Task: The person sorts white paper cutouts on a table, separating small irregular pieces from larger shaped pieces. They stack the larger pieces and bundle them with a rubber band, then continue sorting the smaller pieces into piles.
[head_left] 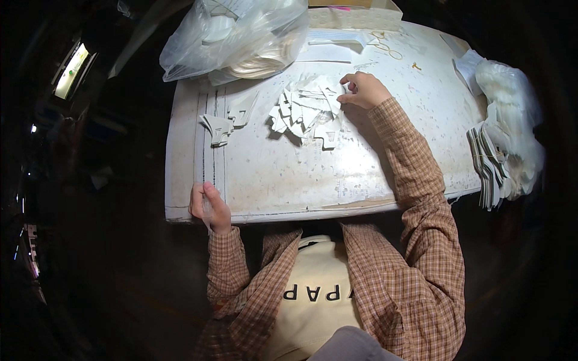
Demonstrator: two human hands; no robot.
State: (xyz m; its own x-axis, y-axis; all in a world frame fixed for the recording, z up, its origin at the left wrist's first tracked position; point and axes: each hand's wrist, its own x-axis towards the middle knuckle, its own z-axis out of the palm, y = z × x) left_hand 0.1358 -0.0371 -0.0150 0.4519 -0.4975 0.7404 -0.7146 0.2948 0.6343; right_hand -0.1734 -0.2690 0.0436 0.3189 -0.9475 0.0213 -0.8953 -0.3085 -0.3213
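Note:
Near the middle of the table lies a loose heap of white cut pieces (307, 108), flat and angular, several with notches. My right hand (364, 90) reaches to the heap's right edge. Its thumb and forefinger are apart, beside the outermost pieces; I cannot tell whether they touch one. My left hand (209, 204) is closed at the table's near left corner, with a thin translucent strip (208, 218) showing under its fingers. Farther up from that hand, a small group of white pieces (218, 129) lies near the dark lines on the left, with another white piece (242, 109) beside it.
A clear plastic bag (235, 39) of pale stacked pieces stands at the far left of the white table (271, 180). Rubber bands (388, 48) lie at the back near white sheets (331, 45). On the right edge are a banded stack (486, 159) and another plastic bag (512, 108).

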